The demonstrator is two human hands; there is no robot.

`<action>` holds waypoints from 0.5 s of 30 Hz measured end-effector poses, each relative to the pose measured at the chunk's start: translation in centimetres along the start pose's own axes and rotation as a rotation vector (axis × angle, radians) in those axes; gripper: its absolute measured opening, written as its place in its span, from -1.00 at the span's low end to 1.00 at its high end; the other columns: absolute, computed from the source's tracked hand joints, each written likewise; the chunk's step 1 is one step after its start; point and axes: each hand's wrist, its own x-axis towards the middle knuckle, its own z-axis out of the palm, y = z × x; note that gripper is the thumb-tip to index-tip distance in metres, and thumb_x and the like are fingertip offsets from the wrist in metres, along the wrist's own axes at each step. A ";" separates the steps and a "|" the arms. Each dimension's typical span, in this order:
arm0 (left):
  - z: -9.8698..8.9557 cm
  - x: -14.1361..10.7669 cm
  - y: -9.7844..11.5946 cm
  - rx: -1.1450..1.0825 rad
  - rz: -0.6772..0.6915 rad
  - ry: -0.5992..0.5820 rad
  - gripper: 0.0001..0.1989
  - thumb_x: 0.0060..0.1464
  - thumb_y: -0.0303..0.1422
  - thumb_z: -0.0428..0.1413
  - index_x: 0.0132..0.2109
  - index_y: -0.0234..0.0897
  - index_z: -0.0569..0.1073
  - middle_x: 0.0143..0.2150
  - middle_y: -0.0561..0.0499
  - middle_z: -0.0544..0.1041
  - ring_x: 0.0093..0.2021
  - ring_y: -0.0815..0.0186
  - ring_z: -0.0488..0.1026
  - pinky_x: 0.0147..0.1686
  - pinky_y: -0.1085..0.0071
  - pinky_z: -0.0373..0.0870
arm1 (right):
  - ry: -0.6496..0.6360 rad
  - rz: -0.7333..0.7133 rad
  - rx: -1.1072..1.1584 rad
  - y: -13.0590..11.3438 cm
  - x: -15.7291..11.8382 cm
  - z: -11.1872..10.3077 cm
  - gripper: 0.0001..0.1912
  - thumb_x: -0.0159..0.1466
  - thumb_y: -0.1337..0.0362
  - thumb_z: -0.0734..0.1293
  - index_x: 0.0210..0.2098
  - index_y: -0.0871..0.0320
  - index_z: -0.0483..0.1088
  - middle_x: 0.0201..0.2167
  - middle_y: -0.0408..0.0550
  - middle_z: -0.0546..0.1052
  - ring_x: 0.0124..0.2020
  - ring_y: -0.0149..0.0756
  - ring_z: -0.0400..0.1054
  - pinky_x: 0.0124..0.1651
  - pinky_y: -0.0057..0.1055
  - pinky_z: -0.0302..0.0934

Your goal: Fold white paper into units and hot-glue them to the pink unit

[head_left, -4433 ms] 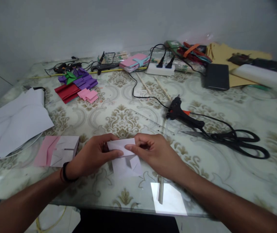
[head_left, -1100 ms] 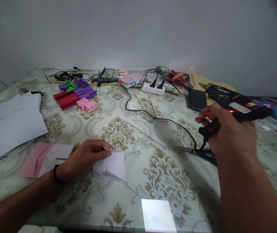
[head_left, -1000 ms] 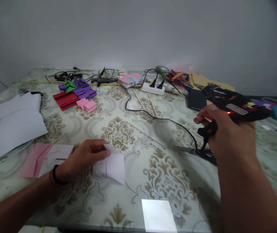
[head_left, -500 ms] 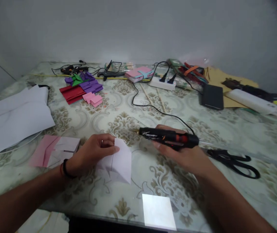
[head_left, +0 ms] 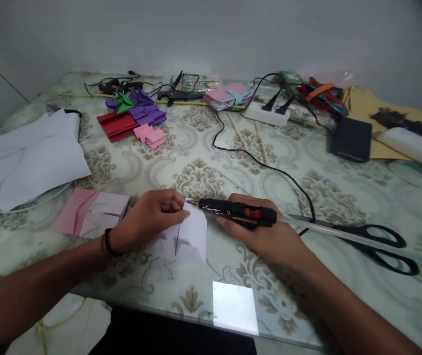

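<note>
My left hand (head_left: pixel 159 217) pinches the upper edge of a folded white paper (head_left: pixel 193 231) between thumb and fingers, a little above the table. Wrapped in my right hand (head_left: pixel 257 229) is a black hot glue gun (head_left: pixel 237 211), its brass nozzle pointing left at the paper's top edge, close to my left fingertips. Whether the nozzle touches the paper I cannot tell. A long clear glue stick (head_left: pixel 329 230) sticks out of the gun's back. Left of my left hand lies a pink and white folded paper (head_left: pixel 94 212).
Black-handled scissors (head_left: pixel 384 241) lie beside my right forearm. The gun's black cord (head_left: pixel 270 166) runs to a white power strip (head_left: pixel 266 114). Folded coloured papers (head_left: pixel 118 125) lie at back left, white sheets (head_left: pixel 41 158) at far left, a dark box-like object (head_left: pixel 352 139) at right.
My right hand has brought the glue gun left, so its nozzle is now at the paper's top edge. My left hand still holds the paper. The view has shifted slightly.
</note>
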 end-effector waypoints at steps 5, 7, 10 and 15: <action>0.0 -0.1 0.0 0.006 -0.019 -0.008 -0.86 0.08 -0.31 0.27 -0.29 -0.30 0.52 -0.40 0.09 0.54 -0.39 0.40 0.45 -0.38 0.51 0.29 | 0.017 0.026 0.011 0.1 -0.1 0.2 -0.66 0.27 0.17 0.39 -0.53 0.05 0.18 -0.58 -0.23 0.26 -0.55 -0.36 0.16 -0.50 -0.40 0.03; 0.0 -0.1 0.0 0.006 -0.017 -0.010 -0.85 0.08 -0.30 0.27 -0.28 -0.30 0.53 -0.40 0.08 0.55 -0.39 0.40 0.45 -0.38 0.51 0.29 | 0.027 0.035 0.014 0.0 -0.1 0.2 -0.65 0.27 0.16 0.39 -0.53 0.05 0.18 -0.58 -0.23 0.25 -0.55 -0.36 0.15 -0.51 -0.40 0.02; 0.0 -0.1 -0.1 0.005 -0.012 -0.014 -0.85 0.09 -0.30 0.27 -0.27 -0.30 0.54 -0.38 0.06 0.56 -0.37 0.38 0.47 -0.37 0.50 0.30 | 0.021 0.034 -0.001 0.0 0.0 0.2 -0.66 0.27 0.17 0.38 -0.53 0.06 0.19 -0.58 -0.23 0.26 -0.55 -0.37 0.14 -0.52 -0.41 0.01; 0.0 0.0 -0.1 0.000 -0.009 -0.028 -0.85 0.10 -0.30 0.26 -0.27 -0.30 0.53 -0.38 0.07 0.55 -0.37 0.39 0.46 -0.37 0.51 0.29 | 0.031 0.022 0.006 0.0 0.0 0.2 -0.65 0.25 0.18 0.39 -0.55 0.06 0.17 -0.59 -0.23 0.25 -0.57 -0.38 0.13 -0.52 -0.40 0.00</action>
